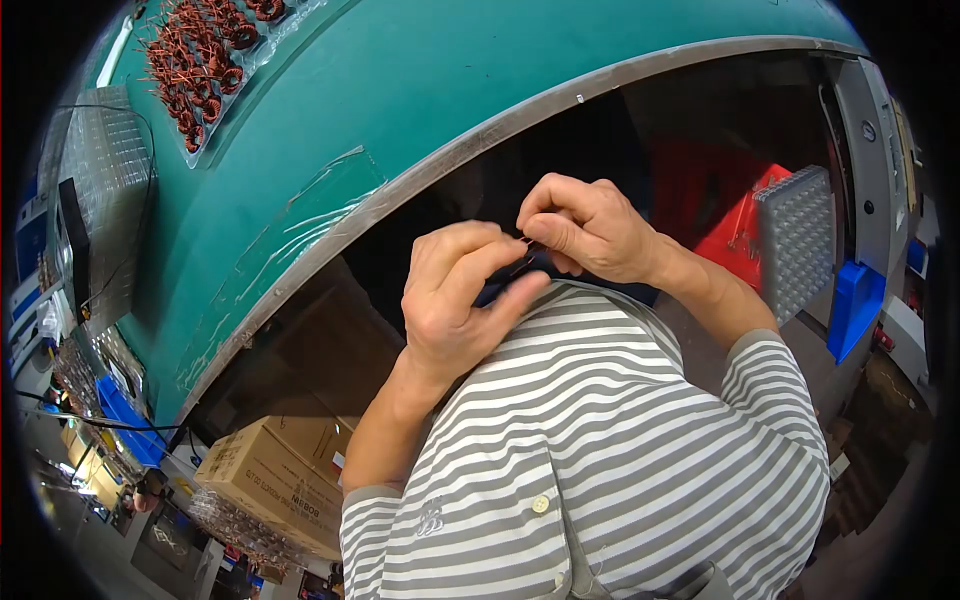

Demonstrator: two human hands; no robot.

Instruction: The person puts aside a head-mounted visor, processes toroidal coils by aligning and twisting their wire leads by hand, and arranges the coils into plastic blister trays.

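Note:
My right hand (pixel 590 228) is closed in a pinch, with a thin reddish wire (pixel 526 240) showing at its fingertips. Beside it, my left hand (pixel 462 285) has its thumb spread away from the index finger, whose tip is close to the wire. A small dark, thin piece lies in the gap between left thumb and fingers, too small to name. Slight blur softens the left fingers. Both hands are above my lap, in front of the striped shirt (pixel 620 430).
Copper-wound rings (pixel 205 65) fill a clear tray on the green table (pixel 400 80). Stacked clear trays (pixel 105 200) stand at left, a cardboard box (pixel 275 480) below. At right are a red container (pixel 705 200), a bubbled plastic tray (pixel 797 240) and a blue bin (pixel 855 308).

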